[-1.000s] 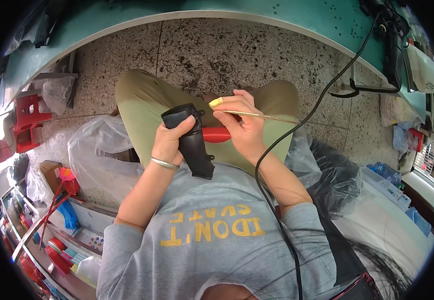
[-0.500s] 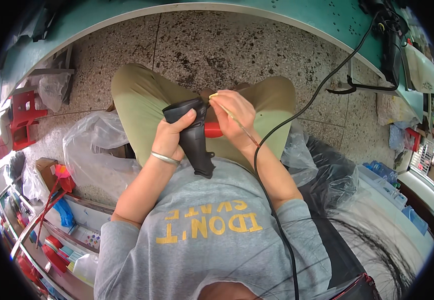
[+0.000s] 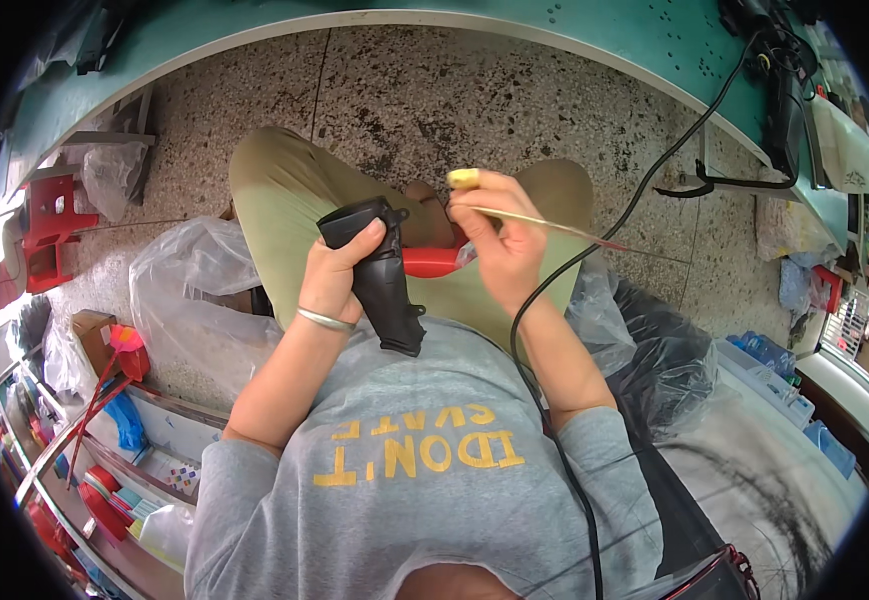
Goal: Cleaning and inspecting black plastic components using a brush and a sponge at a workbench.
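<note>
Got my left hand [image 3: 332,282] gripping a black tube-like part [image 3: 389,295] just left of centre. My right hand [image 3: 508,245] is pinching a thin stick [image 3: 567,231] right of centre.

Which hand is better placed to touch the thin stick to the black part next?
Probably the right hand: it holds the thin stick and sits beside the black part, apart from it. The left hand is occupied, gripping that part with its thumb near the wider end.
</note>
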Demonstrator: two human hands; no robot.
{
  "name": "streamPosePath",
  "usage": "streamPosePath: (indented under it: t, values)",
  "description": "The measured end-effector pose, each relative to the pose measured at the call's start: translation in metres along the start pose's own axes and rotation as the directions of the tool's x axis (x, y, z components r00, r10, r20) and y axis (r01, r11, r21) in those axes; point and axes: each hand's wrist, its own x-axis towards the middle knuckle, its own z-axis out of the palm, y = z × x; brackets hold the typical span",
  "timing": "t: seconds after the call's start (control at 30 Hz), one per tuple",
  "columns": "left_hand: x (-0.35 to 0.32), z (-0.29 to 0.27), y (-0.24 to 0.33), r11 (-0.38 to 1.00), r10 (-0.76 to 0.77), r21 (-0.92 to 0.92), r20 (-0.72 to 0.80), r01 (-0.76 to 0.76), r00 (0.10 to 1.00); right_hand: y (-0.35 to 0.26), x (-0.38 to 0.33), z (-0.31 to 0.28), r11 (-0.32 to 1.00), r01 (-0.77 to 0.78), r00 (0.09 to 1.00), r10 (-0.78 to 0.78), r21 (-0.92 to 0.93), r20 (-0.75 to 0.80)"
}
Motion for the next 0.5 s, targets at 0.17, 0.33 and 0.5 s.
streamPosePath:
  t: [0.17, 0.33, 0.5]
  values:
    - [-0.009, -0.005, 0.008, 0.999, 0.048, -0.012, -0.040, -0.049, 0.998, -0.003, 0.007, 0.014, 0.997, 0.012, 0.980, -0.027, 0.077, 0.196]
    - [-0.050, -0.106, 0.086, 0.739, 0.280, 0.662, -0.136, -0.123, 0.950, -0.055, 0.033, -0.154, 0.878, 0.142, 0.827, 0.148, 0.457, -0.542]
    - [-0.004, -0.271, 0.026, 0.187, 0.203, 0.932, -0.347, 0.312, 0.916, 0.015, -0.011, -0.334, 0.484, 0.639, 0.655, 0.065, 0.598, -0.752]
